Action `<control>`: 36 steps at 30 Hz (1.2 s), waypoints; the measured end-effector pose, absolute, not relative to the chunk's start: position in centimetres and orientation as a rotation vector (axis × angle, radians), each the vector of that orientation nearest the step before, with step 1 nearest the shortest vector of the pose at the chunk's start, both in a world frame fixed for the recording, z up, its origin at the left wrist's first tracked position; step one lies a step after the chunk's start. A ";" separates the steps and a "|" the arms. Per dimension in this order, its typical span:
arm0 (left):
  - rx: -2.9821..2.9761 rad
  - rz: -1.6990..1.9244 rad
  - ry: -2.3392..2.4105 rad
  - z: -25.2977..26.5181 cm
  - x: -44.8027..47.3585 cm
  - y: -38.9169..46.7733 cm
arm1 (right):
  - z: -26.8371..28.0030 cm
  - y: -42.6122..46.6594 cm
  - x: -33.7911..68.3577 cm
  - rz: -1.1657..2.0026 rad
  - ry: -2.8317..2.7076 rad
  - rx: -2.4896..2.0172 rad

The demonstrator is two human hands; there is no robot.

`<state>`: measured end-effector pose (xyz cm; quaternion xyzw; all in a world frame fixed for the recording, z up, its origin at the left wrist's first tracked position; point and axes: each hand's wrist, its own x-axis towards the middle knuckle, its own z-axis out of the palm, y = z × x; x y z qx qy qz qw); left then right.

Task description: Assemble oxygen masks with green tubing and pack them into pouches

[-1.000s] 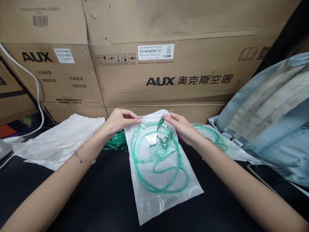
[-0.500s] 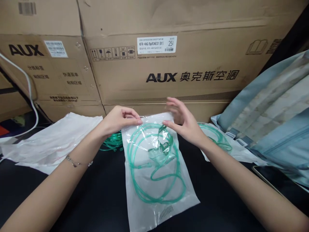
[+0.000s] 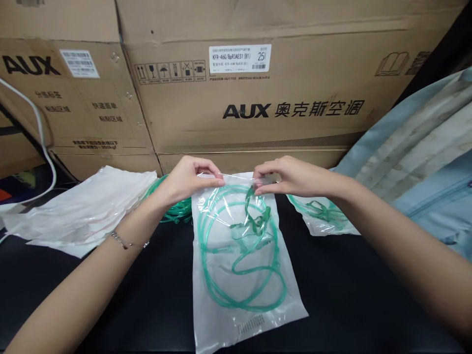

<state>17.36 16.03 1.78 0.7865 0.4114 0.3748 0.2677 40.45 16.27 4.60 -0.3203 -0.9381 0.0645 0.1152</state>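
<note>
A clear-fronted plastic bag (image 3: 212, 327) with a white back lies in front of me. Inside it are coiled green tubing (image 3: 258, 268), a see-through green mask (image 3: 249, 241) and a dark green strap (image 3: 261, 221). At the bag's top left edge, my left hand (image 3: 186, 181) is closed, pinching the film between thumb and fingers. My right hand (image 3: 295, 177) pinches the top right edge with thumb and bent fingers, close to the strap's upper end. Whether its fingertips also catch the strap cannot be made out.
White flat bags (image 3: 99, 201) are piled at the left. Loose green tubing (image 3: 177, 211) lies behind my left wrist. Another bag with green tubing (image 3: 320, 211) is at the right, by a light blue backpack (image 3: 435, 196). Large cardboard boxes (image 3: 250, 137) stand behind the black surface (image 3: 155, 295).
My right hand has gone from spread fingers to a pinch at the bag's top right edge. The strap's upper part now stands more upright. The view has shifted slightly.
</note>
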 end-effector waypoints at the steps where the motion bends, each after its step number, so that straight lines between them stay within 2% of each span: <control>1: 2.128 1.020 1.111 1.7 17.4 16.1 | 4.8 16.1 40.4 0.190 -2.767 -0.930; 12: 2.112 1.022 1.073 0.9 17.5 16.3 | 3.9 15.6 40.0 0.637 -2.833 -0.913; 15: 2.001 1.011 1.069 0.9 17.4 16.4 | 3.3 15.4 40.2 0.432 -2.714 -0.921; 18: 1.900 1.007 1.063 0.9 17.3 16.3 | 2.3 15.3 40.7 0.266 -2.334 -0.883; 20: 1.881 1.002 1.064 0.9 17.2 16.3 | 1.2 15.4 41.2 0.440 -2.052 -0.924; 24: 1.864 0.976 1.090 0.7 17.4 16.4 | -1.0 15.9 41.6 1.005 -1.764 -1.053; 26: 1.806 0.947 1.109 0.5 17.6 16.5 | -1.9 16.0 41.6 1.146 -1.583 -1.078; 30: 1.621 0.914 1.144 0.1 17.4 17.0 | -2.8 16.2 41.5 1.224 -1.248 -1.060; 36: 1.424 0.926 1.208 -0.4 16.2 17.3 | -3.3 16.0 41.5 1.223 -1.128 -1.005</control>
